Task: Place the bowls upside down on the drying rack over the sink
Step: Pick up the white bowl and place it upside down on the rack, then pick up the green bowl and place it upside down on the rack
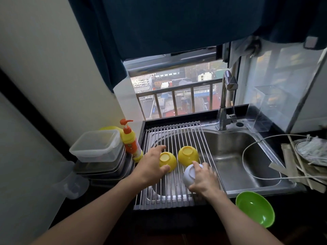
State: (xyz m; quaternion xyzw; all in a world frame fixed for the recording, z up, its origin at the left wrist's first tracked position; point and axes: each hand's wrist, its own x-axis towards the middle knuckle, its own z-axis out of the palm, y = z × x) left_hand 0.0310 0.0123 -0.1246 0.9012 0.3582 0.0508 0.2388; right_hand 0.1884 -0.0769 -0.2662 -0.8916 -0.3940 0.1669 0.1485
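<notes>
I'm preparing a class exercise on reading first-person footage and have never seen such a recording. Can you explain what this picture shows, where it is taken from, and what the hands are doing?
There is no machine here: a person wears a camera on the head, looking down at their own bare hands over a kitchen sink. A roll-up drying rack of metal rods lies across the sink's left part. Two yellow bowls sit upside down on it. The left hand rests on the left yellow bowl. The right hand holds a white bowl, bottom up, at the rack. A green bowl waits upright on the counter, near right.
</notes>
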